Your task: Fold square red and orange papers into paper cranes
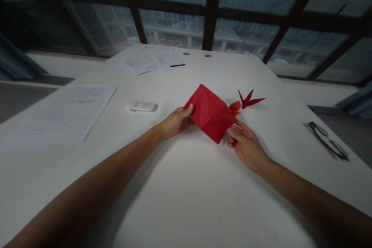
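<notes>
A red sheet of origami paper (211, 113) with faint crease lines is held up just above the white table (186, 193), its corners pointing away, toward me and to both sides. My left hand (178, 121) pinches its left corner, thumb on top and fingers underneath. At the right corner my right hand (245, 141) grips the paper between thumb and fingers. Behind that corner sits an orange folded paper piece (235, 109), partly hidden by the sheet. A dark red paper crane (249, 100) stands beside the orange piece.
Left of my hands lies a white tube-like item (143, 106) with red print. Printed sheets (66, 112) cover the left side, and more papers (145, 60) lie at the far edge. Black-framed glasses (328, 140) rest near the right edge. Windows rise beyond the table.
</notes>
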Demonstrator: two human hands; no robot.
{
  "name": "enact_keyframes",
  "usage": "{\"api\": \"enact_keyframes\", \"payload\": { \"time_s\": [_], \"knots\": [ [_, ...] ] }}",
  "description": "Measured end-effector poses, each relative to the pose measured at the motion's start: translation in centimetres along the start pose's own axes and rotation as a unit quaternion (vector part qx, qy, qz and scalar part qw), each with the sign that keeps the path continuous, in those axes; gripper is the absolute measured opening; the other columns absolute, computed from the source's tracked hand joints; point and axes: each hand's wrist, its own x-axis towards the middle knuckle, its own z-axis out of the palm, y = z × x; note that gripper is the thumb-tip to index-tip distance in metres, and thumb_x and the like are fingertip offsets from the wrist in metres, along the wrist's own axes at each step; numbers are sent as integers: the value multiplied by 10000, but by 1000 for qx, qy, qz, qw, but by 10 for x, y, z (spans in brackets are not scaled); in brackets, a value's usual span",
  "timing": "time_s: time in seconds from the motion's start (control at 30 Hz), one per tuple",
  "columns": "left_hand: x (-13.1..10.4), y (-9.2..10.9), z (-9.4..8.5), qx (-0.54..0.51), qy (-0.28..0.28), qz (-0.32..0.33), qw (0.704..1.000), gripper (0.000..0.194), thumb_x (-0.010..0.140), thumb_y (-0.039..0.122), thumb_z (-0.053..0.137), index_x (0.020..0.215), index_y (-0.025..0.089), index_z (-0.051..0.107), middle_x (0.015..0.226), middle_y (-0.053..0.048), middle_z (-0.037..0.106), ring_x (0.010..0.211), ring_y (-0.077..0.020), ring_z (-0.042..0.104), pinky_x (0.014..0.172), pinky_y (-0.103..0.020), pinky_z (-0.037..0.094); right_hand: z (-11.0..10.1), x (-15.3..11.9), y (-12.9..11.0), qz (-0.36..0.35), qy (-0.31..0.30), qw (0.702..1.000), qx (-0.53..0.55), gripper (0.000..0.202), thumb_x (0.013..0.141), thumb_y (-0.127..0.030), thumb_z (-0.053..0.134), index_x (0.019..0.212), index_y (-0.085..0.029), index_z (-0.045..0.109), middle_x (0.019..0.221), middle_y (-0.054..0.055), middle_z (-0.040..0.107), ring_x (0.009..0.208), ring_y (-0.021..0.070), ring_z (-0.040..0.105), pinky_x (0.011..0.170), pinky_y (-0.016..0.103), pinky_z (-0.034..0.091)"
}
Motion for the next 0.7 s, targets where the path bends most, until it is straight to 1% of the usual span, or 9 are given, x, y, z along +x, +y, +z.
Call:
{"api": "enact_keyframes", "payload": {
  "time_s": [0.07, 0.13, 0.2, 0.27, 0.33, 0.4, 0.53, 0.63, 0.7],
  "knots": [
    [1, -1, 1, -17, 31, 0, 999, 450, 873, 598, 732, 930, 153, 701, 925, -96, 746, 848, -194, 693, 819, -321, 527, 0, 0, 0, 2, 13, 1000, 8, 542, 679, -202, 906, 1148, -271, 645, 717, -87, 567, 548, 79, 441, 507, 228, 392],
    [1, -2, 3, -24, 49, 7, 998, 456, 846, 588, 767, 972, 155, 702, 953, -96, 754, 872, -205, 704, 819, -320, 534, 0, 0, 0, -5, 23, 1000, 11, 487, 666, -187, 905, 1077, -260, 654, 670, -99, 529, 521, 68, 394, 490, 219, 367],
    [0, -2, 5, -15, 40, 32, 999, 473, 826, 572, 795, 1033, 157, 702, 1017, -108, 761, 943, -231, 714, 857, -337, 546, 0, 0, 0, -3, 20, 1000, 8, 361, 684, -206, 895, 958, -235, 662, 660, -99, 507, 501, 53, 348, 473, 210, 347],
    [-1, -2, 7, 14, 18, 53, 998, 479, 797, 508, 843, 1083, 151, 702, 1090, -124, 760, 1017, -257, 715, 920, -366, 551, 0, 0, 0, 3, 17, 1000, 5, 283, 705, -229, 883, 871, -217, 654, 659, -97, 500, 484, 40, 313, 453, 201, 325],
    [-2, -3, 8, 58, 0, 62, 996, 462, 766, 413, 886, 1091, 139, 705, 1118, -129, 760, 1043, -262, 713, 960, -380, 549, 0, 1, 0, 6, 16, 1000, 3, 263, 714, -235, 875, 839, -213, 645, 645, -100, 488, 473, 35, 299, 444, 194, 318],
    [-2, -4, 10, 101, 0, 63, 993, 435, 751, 355, 897, 1071, 128, 710, 1102, -125, 766, 1034, -257, 712, 962, -378, 554, -1, 1, 0, 7, 13, 1000, 3, 259, 719, -230, 865, 838, -218, 635, 628, -105, 476, 467, 37, 304, 447, 192, 326],
    [-2, -5, 14, 151, 50, 69, 985, 409, 741, 351, 889, 1026, 120, 708, 1034, -106, 764, 953, -236, 705, 875, -343, 574, 1, -2, -1, 5, 3, 1000, 3, 211, 768, -263, 806, 871, -238, 623, 630, -94, 504, 467, 59, 364, 459, 212, 361],
    [-2, -6, 17, 163, 79, 71, 981, 344, 747, 342, 878, 928, 119, 690, 907, -77, 740, 800, -190, 673, 728, -289, 557, 3, -6, -1, -8, -18, 1000, 4, 186, 792, -297, 767, 877, -253, 607, 666, -72, 552, 512, 91, 446, 511, 250, 423],
    [-1, -6, 18, 167, 92, 70, 979, 319, 751, 346, 870, 855, 124, 666, 805, -56, 706, 694, -162, 629, 632, -267, 522, 3, -9, 0, -30, -42, 999, -3, 198, 819, -289, 742, 972, -277, 618, 675, -71, 565, 549, 110, 485, 556, 269, 453]
  ]
}}
